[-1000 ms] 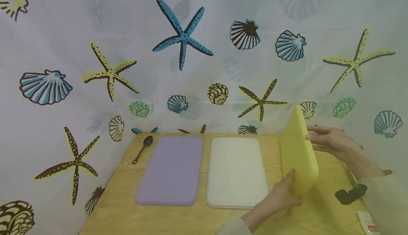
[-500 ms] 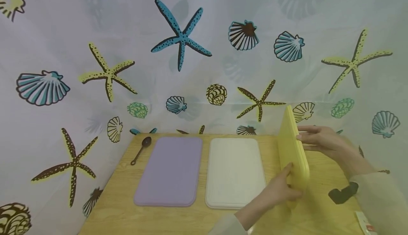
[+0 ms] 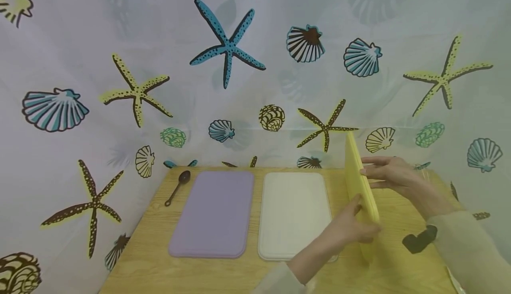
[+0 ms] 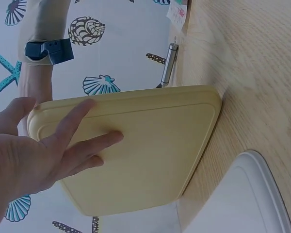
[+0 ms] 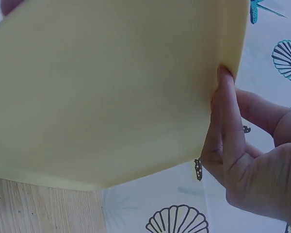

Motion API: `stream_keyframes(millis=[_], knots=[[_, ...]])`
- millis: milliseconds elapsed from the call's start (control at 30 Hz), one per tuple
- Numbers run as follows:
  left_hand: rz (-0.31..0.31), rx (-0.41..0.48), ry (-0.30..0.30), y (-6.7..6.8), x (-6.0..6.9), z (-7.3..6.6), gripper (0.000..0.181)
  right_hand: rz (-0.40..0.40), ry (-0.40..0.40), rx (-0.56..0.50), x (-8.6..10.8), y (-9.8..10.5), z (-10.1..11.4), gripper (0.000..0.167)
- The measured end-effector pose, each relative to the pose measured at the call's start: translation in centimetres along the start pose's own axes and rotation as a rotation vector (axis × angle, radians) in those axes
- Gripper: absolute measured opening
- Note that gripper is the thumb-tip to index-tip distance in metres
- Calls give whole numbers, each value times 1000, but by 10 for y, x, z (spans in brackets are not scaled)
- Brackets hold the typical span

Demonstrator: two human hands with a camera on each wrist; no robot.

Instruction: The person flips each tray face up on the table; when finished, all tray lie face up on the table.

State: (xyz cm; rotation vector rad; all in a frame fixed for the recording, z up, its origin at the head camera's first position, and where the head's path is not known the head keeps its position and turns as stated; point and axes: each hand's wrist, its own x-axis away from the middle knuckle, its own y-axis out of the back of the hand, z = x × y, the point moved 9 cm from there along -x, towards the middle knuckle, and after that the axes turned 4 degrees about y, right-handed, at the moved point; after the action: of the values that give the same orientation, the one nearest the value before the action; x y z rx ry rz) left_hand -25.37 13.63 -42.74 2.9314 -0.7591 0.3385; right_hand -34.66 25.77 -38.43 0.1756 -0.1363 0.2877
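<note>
A yellow tray (image 3: 361, 187) stands nearly upright on edge at the right of the table, its lower edge at the wood. My left hand (image 3: 351, 227) grips its near upper corner, with several fingers (image 4: 104, 141) spread along the tray's outer face in the left wrist view. Higher up, my right hand (image 3: 399, 176) pinches the top edge between thumb and fingers. In the right wrist view the tray's rimmed inner face (image 5: 111, 97) is visible, with those fingers (image 5: 228, 116) against its rim.
A white tray (image 3: 295, 214) and a purple tray (image 3: 213, 214) lie flat on the wooden table (image 3: 191, 276). A dark spoon (image 3: 176, 190) lies at far left. A metallic-handled item (image 4: 169, 63) and a packet (image 4: 178, 14) lie beyond the yellow tray. A patterned curtain (image 3: 255, 85) surrounds the table.
The yellow tray and both hands have shifted left, closer to the white tray. The yellow tray now shows more edge-on, and both hands keep their hold.
</note>
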Motion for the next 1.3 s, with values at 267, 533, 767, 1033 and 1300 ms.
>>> stream_keyframes(millis=[267,533,767,1033,1300], knots=[[43,177,-33,5,-2,-13,76,5,3,18,-3,-12,1,68],[-2,227,12,16,-4,-9,65,11,-8,29,-7,-25,3,64],[-28,273,-14,27,4,-14,40,19,-2,33,-14,-34,0,62],[-22,285,-45,31,11,-15,37,27,-9,58,-15,-44,-4,63],[-57,260,-41,35,16,-12,43,25,6,79,-15,-51,-2,60]])
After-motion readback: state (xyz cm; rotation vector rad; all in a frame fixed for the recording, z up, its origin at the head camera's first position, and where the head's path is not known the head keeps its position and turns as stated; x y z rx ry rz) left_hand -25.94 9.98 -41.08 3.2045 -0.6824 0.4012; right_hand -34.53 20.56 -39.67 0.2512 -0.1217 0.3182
